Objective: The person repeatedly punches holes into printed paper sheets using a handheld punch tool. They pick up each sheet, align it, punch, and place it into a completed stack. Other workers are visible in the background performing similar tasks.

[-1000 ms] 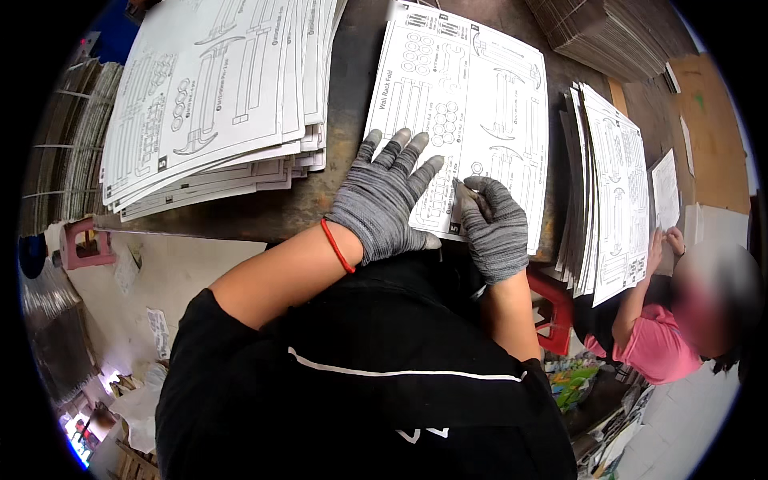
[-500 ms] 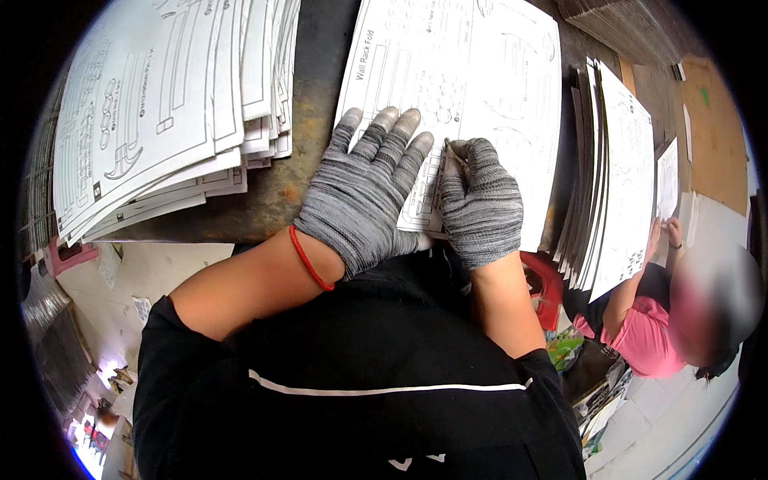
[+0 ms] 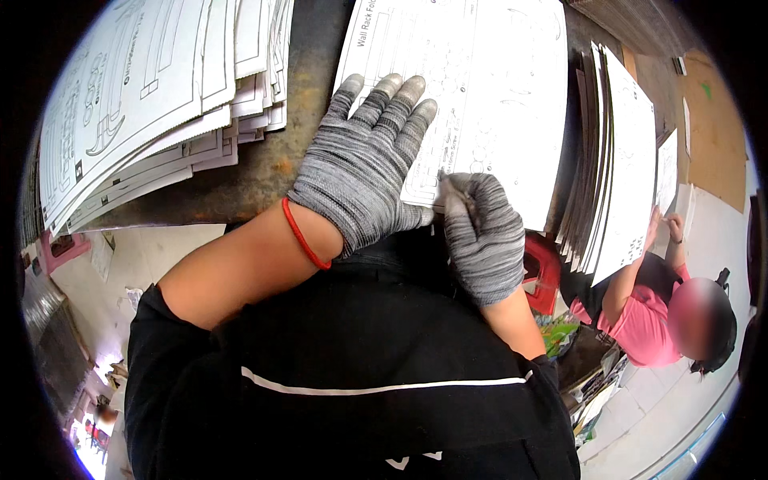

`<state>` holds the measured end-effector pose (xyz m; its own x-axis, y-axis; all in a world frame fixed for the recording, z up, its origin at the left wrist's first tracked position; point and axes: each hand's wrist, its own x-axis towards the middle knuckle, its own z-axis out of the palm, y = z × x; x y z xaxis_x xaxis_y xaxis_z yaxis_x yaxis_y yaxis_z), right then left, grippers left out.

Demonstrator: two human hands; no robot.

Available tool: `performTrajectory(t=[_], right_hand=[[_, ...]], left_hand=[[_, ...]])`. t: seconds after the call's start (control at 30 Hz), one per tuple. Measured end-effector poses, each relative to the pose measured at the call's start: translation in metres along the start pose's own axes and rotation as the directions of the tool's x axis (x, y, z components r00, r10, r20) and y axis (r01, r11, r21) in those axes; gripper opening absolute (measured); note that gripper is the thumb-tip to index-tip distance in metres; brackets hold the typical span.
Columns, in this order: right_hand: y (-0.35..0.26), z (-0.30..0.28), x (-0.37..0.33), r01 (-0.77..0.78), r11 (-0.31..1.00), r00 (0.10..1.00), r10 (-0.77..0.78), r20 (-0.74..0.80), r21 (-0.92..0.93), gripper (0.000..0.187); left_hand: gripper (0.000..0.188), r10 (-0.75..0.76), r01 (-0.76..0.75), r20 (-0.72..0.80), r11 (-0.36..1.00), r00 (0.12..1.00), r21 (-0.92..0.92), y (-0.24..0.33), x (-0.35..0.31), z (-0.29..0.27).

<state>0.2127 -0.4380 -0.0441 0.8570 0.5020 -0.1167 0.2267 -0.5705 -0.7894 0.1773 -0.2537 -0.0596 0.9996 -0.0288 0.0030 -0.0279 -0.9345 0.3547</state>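
Right gloved hand (image 3: 486,234) at the sheet's near edge, fingers curled closed, any held item indiscernible, left gloved hand (image 3: 360,164) spread flat on printed white sheet (image 3: 504,104), captions (image 3: 450,144) faint, heading (image 3: 366,26) legible, dark table (image 3: 260,172) beneath.

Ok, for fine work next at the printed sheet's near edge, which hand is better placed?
The right hand, I'd judge: its fingers are curled in at the near edge of the printed sheet. The left hand lies spread on the sheet's left side, better suited to steadying.
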Motion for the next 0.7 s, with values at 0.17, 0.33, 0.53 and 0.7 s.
performTrajectory(t=[0.17,0.33,0.53,0.7], right_hand=[[-0.011,0.002,0.028,0.134,0.984,0.984,-0.147,-0.101,-0.117,0.014],[-0.013,0.01,0.049,0.129,0.981,0.986,-0.143,-0.089,-0.144,0.014],[-0.019,0.019,0.057,0.192,0.92,0.966,-0.237,-0.098,-0.341,0.012],[-0.021,0.016,0.038,0.209,0.904,0.975,-0.223,0.006,-0.372,0.012]], left_hand=[[0.108,0.017,-0.016,-0.041,1.0,0.999,0.011,-0.001,-0.001,0.001],[0.108,0.04,-0.039,-0.076,0.999,0.996,0.018,-0.003,0.0,0.004],[0.104,0.021,-0.021,-0.052,1.0,0.998,0.005,-0.002,0.0,0.003],[0.101,0.007,-0.007,-0.007,0.996,1.0,0.089,0.0,0.001,0.001]])
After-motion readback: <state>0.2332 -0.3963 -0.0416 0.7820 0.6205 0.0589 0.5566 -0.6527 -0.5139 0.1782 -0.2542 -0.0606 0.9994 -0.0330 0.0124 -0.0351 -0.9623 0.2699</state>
